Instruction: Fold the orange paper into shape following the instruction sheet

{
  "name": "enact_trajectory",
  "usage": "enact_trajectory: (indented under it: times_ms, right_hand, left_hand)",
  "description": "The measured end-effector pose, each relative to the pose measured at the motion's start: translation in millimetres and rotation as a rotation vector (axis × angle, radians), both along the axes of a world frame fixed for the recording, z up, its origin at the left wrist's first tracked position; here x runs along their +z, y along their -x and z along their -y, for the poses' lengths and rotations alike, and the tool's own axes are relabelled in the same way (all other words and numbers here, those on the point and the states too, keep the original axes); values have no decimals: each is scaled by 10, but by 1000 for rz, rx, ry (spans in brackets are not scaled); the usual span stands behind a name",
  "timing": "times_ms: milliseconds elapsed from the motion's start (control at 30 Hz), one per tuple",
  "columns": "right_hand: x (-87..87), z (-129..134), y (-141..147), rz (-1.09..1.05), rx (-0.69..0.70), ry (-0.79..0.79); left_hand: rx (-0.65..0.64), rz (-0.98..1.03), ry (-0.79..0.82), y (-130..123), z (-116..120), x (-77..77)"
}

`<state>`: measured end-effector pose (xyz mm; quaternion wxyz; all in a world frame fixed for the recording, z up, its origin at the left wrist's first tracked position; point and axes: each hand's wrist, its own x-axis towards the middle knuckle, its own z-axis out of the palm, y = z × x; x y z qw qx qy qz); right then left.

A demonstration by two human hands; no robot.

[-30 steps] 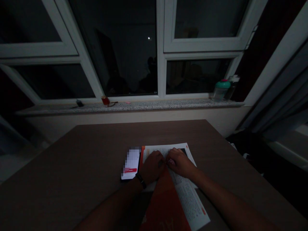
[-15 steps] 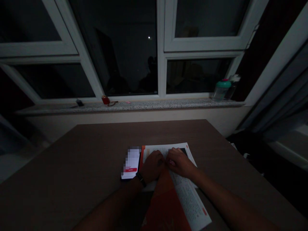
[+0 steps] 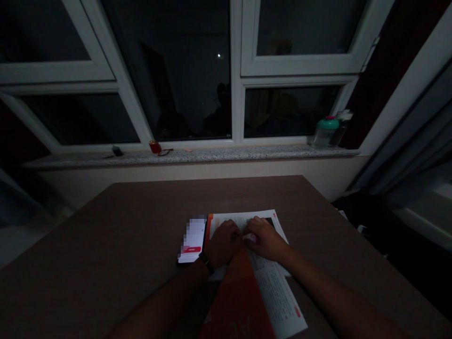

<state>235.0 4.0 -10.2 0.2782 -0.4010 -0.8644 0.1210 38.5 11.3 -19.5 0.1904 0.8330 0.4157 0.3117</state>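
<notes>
An open printed book lies on the table with its orange-red cover lifted toward me in a wedge shape. My left hand, wearing a dark wristband, is closed with its fingertips at the top of that cover, pinching it. Right beside it, my right hand curls over the printed page. A small pale pink thing shows within its fingers; its kind is too dim to make out. The fingertips of both hands nearly meet. A lit phone lies just left of the book.
The brown table reaches to the wall under a window. On the speckled sill stand a teal-lidded bottle, a second clear bottle, a small red item and a small dark item. A grey curtain hangs at right.
The near end of the orange-red cover has swung slightly left, showing more of its lettering. More of the pale pink thing shows in my right hand. Both hands stay nearly in place.
</notes>
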Motion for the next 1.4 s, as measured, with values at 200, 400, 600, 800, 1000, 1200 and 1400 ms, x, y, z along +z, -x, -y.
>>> enact_trajectory:
  times_ms: [200,400,600,800,1000,1200,1400]
  right_hand:
    - [27,6,-1,25,7,-3]
    - [20,4,12,66,-1,-5]
    - [0,6,16,92,14,-37]
    - [12,2,4,70,49,-71]
    - [15,-2,1,50,15,-70]
    - [51,22,12,67,-23,-33]
    - [37,5,7,84,-18,-9]
  left_hand:
    - [-13,-21,-26,-5,12,1]
    - [-38,-67,-49,-12,16,4]
    - [-27,-45,0,-11,-9,-28]
    - [21,-9,17,-6,-25,-33]
    - [23,5,8,4,-25,-48]
    - [-12,-2,-4,5,-20,-38]
    - [-21,-10,11,-7,-12,-24]
